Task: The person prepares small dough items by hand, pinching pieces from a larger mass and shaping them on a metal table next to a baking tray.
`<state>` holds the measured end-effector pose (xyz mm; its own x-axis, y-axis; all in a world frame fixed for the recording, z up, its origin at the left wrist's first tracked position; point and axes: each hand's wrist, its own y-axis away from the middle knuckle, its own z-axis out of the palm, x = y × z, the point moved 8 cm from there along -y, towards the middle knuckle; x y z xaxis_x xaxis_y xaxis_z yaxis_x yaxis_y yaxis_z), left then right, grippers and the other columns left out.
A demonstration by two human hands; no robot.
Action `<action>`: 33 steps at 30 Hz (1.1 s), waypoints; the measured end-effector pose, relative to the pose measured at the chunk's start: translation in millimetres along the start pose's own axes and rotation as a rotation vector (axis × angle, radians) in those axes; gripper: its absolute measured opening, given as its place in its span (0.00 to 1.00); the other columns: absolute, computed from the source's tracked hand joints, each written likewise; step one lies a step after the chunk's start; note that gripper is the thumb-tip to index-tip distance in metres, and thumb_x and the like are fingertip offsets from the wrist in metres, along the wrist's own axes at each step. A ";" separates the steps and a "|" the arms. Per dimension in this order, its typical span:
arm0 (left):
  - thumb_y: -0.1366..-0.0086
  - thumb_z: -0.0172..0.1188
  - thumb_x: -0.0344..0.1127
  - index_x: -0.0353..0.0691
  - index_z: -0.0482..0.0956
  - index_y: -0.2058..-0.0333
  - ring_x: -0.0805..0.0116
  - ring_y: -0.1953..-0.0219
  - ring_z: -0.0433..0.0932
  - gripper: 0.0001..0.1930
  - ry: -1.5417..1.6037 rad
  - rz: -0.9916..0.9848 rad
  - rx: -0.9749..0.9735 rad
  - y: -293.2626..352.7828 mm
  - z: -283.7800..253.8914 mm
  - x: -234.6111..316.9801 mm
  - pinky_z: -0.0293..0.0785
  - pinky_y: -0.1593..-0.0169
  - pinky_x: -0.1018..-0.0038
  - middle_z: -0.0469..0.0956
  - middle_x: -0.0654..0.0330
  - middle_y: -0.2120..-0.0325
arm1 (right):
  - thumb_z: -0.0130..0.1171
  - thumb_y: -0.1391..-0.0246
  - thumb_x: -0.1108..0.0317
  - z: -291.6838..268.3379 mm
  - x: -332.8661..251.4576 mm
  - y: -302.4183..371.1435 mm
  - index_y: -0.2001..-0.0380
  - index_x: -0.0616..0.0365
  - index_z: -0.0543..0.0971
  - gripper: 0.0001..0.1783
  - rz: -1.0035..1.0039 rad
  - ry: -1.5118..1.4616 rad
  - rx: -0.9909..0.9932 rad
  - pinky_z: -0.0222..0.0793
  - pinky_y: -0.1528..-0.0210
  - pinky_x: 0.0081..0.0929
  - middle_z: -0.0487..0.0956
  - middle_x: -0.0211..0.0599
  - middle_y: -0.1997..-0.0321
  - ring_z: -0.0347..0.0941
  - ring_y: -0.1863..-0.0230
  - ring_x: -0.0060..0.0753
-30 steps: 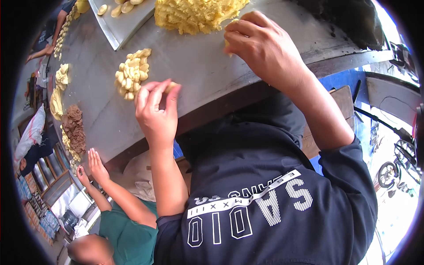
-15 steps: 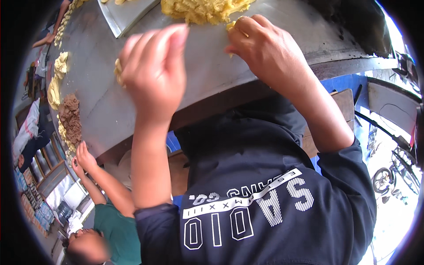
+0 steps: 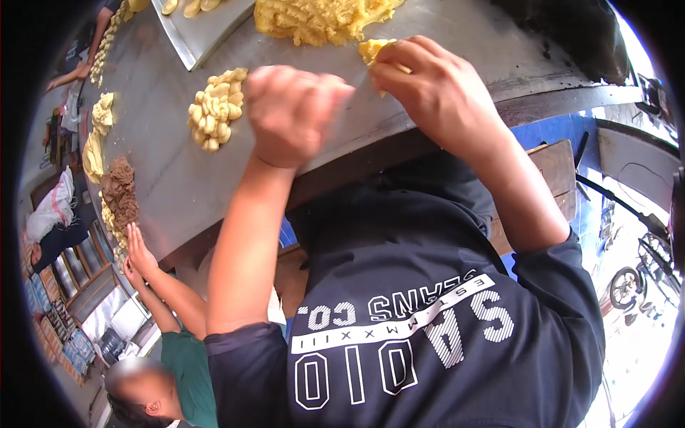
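My left hand [image 3: 291, 114] is blurred by motion above the metal table, just right of a pile of small pale dough balls [image 3: 217, 110]. Its fingers look curled, but whether anything lies in them is hidden. Farther right, my right hand [image 3: 428, 85] pinches a torn piece of yellow dough [image 3: 372, 51] between thumb and fingers, low over the table. A large rough mound of the same yellow dough [image 3: 321, 20] sits at the far side, a little left of that hand.
A metal tray [image 3: 189, 53] holding several dough pieces stands at the far left. Along the left edge lie brown filling [image 3: 121, 192] and yellow dough lumps [image 3: 93, 153]. A co-worker's hands [image 3: 139, 257] meet near the filling. Dark material [image 3: 578, 36] covers the far right corner.
My left hand has moved right and slightly nearer me, away from the dough balls, which now show fully. My right hand stays by the mound, its dough piece more visible.
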<state>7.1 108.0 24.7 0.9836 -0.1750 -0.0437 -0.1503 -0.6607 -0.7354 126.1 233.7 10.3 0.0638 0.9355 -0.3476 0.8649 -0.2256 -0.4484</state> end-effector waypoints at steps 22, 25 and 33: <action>0.12 0.57 0.31 0.29 0.71 0.33 0.55 0.34 0.86 0.17 0.680 -1.306 0.114 97.9 -44.8 -6.7 0.82 0.31 0.61 0.83 0.36 0.34 | 0.78 0.43 0.70 5.2 -39.1 4.8 0.48 0.56 0.89 0.19 0.109 -0.307 -0.095 0.84 0.44 0.46 0.86 0.40 0.49 0.86 0.49 0.53; 0.11 0.55 0.36 0.30 0.61 0.21 0.55 0.31 0.83 0.29 1.073 -1.395 0.300 72.9 -20.9 7.6 0.79 0.27 0.57 0.77 0.36 0.28 | 0.72 0.38 0.68 12.0 -54.5 -12.8 0.57 0.58 0.83 0.10 0.111 -0.453 0.041 0.84 0.48 0.48 0.84 0.43 0.53 0.85 0.50 0.52; 0.27 0.73 0.23 0.33 0.89 0.43 0.70 0.54 0.90 0.15 0.743 -1.109 -0.209 90.2 -18.2 -19.2 0.87 0.51 0.69 0.90 0.57 0.50 | 0.73 0.41 0.71 8.4 -53.8 -21.8 0.56 0.58 0.87 0.10 0.063 -0.687 0.034 0.86 0.54 0.46 0.86 0.43 0.51 0.87 0.56 0.58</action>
<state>-27.2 38.5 -28.5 0.3198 0.2124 0.9233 0.6040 -0.7965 -0.0260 99.7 186.1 31.8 -0.2264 0.5386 -0.8116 0.8531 -0.2924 -0.4320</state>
